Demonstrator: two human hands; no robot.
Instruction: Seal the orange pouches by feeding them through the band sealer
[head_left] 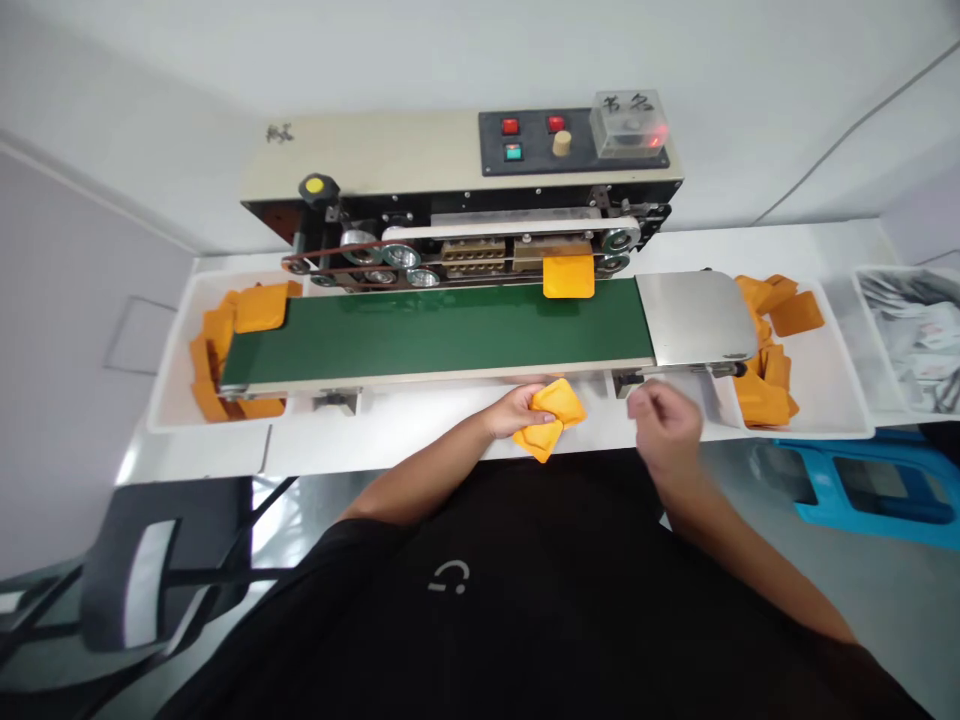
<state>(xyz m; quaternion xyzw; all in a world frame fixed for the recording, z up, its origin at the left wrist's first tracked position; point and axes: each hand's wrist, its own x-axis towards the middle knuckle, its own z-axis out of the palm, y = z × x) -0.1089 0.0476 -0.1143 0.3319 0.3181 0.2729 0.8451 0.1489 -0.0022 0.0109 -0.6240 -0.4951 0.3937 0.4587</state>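
Observation:
My left hand (517, 413) is closed on small orange packets (559, 402), at least two, fanned out below the conveyor's front edge. To the right, my right hand (667, 425) is curled into a loose fist, slightly blurred, with nothing visible in it. Behind both hands runs the green conveyor belt (435, 325) of a band sealing machine (375, 155). One orange packet (568, 278) hangs over the belt, its upper edge hidden in the sealing rollers. Another packet (261, 308) lies at the belt's left end, over the bin there.
White bins with orange packets stand at the left (171, 360) and right (832, 370) of the machine. A metal plate (694, 315) extends the belt's right end. Farther right is a bin of white and grey packets (919, 325), with a blue stool (862, 485) below. A black chair (176, 570) stands lower left.

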